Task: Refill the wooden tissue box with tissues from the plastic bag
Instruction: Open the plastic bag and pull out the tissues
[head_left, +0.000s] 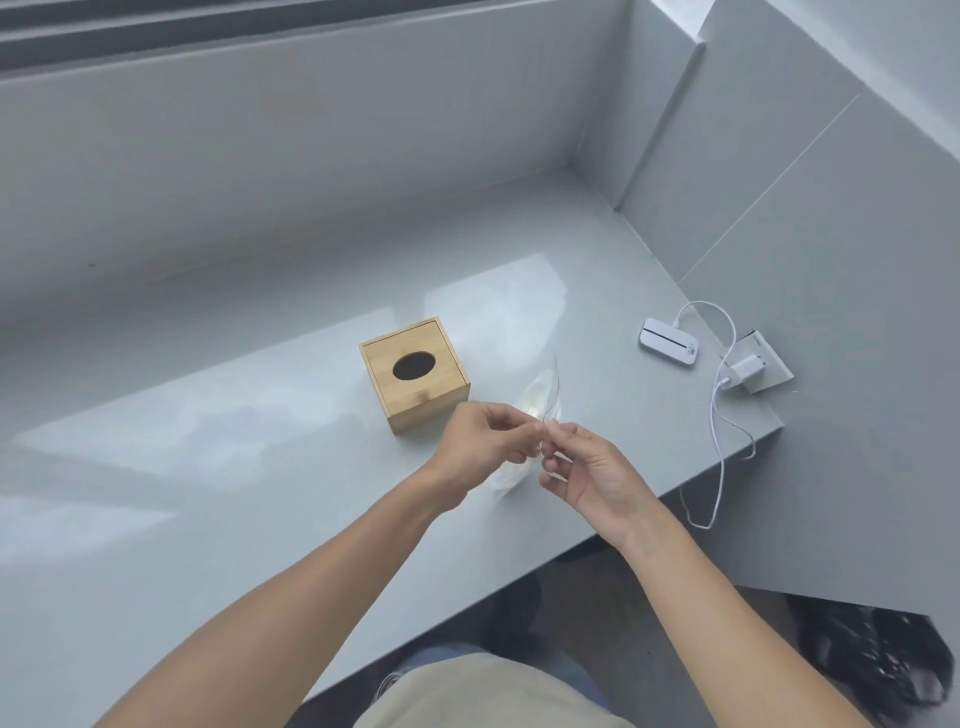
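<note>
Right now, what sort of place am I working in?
Probably a home or office window ledge: a glossy grey counter below a window frame, with a wall socket and charger.

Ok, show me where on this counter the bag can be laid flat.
Free: the wide stretch of counter left of the wooden tissue box, and the strip between box and white device. Crowded: the right corner, with device, cable and charger plug.

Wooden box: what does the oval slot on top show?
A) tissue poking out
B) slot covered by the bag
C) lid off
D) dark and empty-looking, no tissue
D: the box sits closed on the counter, its slot dark with no tissue showing, while both hands pinch the bag beside it.
</note>
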